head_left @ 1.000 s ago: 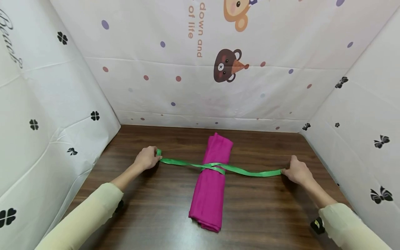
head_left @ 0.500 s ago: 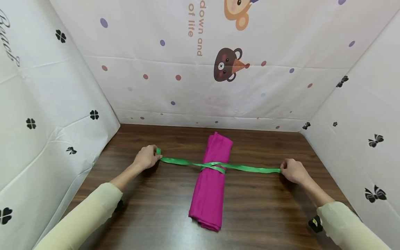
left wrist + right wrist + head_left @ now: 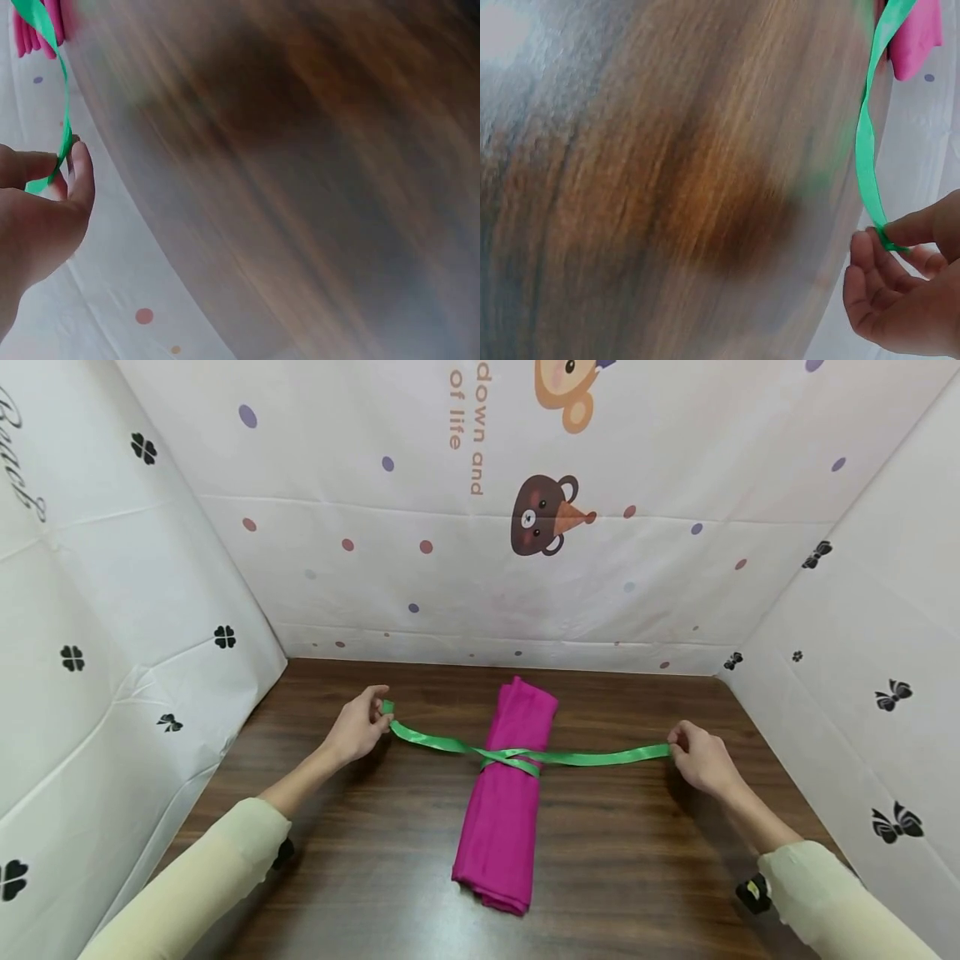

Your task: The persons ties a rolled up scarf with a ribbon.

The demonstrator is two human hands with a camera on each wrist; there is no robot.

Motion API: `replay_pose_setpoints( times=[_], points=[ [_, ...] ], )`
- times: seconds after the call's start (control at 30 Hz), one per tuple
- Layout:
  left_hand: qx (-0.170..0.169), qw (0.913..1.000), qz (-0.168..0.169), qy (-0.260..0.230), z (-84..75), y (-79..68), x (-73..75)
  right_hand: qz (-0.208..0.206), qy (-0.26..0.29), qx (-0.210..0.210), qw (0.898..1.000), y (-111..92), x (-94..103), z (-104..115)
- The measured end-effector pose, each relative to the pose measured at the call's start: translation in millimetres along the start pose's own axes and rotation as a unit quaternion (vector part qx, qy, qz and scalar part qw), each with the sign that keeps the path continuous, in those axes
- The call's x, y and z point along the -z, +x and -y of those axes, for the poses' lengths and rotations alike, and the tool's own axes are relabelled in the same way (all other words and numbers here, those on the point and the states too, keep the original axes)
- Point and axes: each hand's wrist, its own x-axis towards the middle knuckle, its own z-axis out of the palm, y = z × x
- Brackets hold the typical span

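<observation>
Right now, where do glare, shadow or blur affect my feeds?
Head: pale glare low on the table, shadows by the left hand and right hand. Left wrist: table grain looks smeared, with a dark patch. Right wrist: white glare at top left; the green ribbon stands out clearly.

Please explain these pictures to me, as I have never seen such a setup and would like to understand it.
No robot appears: a person is working bare-handed. The wide view is taken from the head, looking forward and down; the two close views are taken from the wrists, one for each hand. On the brown table lies a rolled pink cloth, with a green ribbon crossing over it. The left hand pinches the ribbon near one end, and the right hand pinches it near the other.
</observation>
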Motion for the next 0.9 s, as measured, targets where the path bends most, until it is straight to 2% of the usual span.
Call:
replay_pose_setpoints(
  times=[0.17, 0.4, 0.63, 0.77, 0.9],
  points=[
    [-0.009, 0.9998, -0.013, -0.011, -5.2, 0.9, -1.1, -0.024, 0.027, 0.019, 0.999, 2.2, -0.8, 6.2],
    [-0.033, 0.9984, -0.041, -0.018, -7.6, 1.4, -2.0, -0.082, 0.060, 0.075, 0.992, 3.8, -4.5, 19.6],
    [-0.041, 0.9961, -0.077, -0.009, -9.7, 0.6, -0.8, -0.115, 0.074, 0.083, 0.987, 6.6, -8.9, 30.9],
    [-0.035, 0.9965, -0.074, -0.019, -10.5, 0.1, 0.9, -0.125, 0.082, 0.098, 0.984, 9.6, -9.3, 35.6],
    [-0.037, 0.9976, -0.054, -0.024, -10.4, 0.6, 0.2, -0.121, 0.089, 0.114, 0.982, 11.3, -9.1, 39.6]
  ],
)
